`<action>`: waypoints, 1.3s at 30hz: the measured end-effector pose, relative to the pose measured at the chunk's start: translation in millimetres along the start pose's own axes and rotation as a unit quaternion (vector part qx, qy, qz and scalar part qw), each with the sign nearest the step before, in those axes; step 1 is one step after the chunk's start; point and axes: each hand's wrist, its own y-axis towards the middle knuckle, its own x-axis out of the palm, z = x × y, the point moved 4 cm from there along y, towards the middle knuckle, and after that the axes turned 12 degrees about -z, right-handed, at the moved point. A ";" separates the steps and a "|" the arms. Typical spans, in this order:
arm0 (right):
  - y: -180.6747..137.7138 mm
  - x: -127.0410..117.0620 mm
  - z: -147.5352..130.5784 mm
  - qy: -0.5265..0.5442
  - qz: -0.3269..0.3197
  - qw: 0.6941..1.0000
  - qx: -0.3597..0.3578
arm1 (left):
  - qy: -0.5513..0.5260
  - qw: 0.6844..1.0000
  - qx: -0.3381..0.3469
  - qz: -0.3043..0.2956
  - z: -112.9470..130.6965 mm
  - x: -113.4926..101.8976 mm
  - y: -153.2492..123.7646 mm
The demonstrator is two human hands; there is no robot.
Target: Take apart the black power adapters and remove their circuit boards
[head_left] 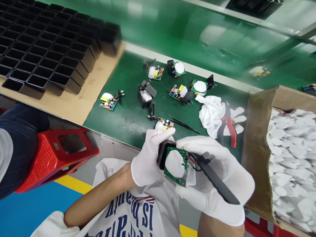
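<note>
Both hands wear white gloves. My left hand (pixel 148 158) grips a black plastic housing (pixel 163 153) with a green circuit board (pixel 176 164) sitting partly in it. A round white pad covers the board's face. My right hand (pixel 217 177) steadies the board from the right and holds a flat black lid piece (pixel 214 179) that runs toward the lower right. Red and black wires show between the board and the lid.
Several loose circuit boards (pixel 108 101) and black housings (pixel 145 95) lie on the green mat (pixel 128 115). Black tweezers (pixel 184 124), a white cloth (pixel 212 113), red-handled pliers (pixel 230 128), a cardboard box of white pads (pixel 291 148), black trays (pixel 44 46) and a red stool (pixel 56 154) surround me.
</note>
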 end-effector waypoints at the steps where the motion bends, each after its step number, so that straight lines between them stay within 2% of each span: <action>1: 1.3 0.3 -0.8 -0.008 0.000 1.000 0.008 | 0.001 1.000 -0.002 -0.003 0.0 -0.3 -0.4; 4: 3.5 0.5 -2.3 -0.024 0.000 0.999 0.024 | 0.004 1.000 -0.004 -0.007 -0.4 -0.5 -1.4; 9: 1.0 1.9 -2.1 -0.031 -0.014 0.999 -0.008 | 0.001 1.000 0.006 0.002 -2.1 -0.1 -1.1; 27: -6.0 5.8 2.5 -0.074 -0.020 0.997 0.017 | 0.005 1.000 0.005 -0.022 -3.0 0.1 -1.7; 39: -4.9 5.0 2.1 -0.060 -0.022 0.998 0.019 | -0.006 0.999 0.017 -0.029 -1.2 -2.5 -0.4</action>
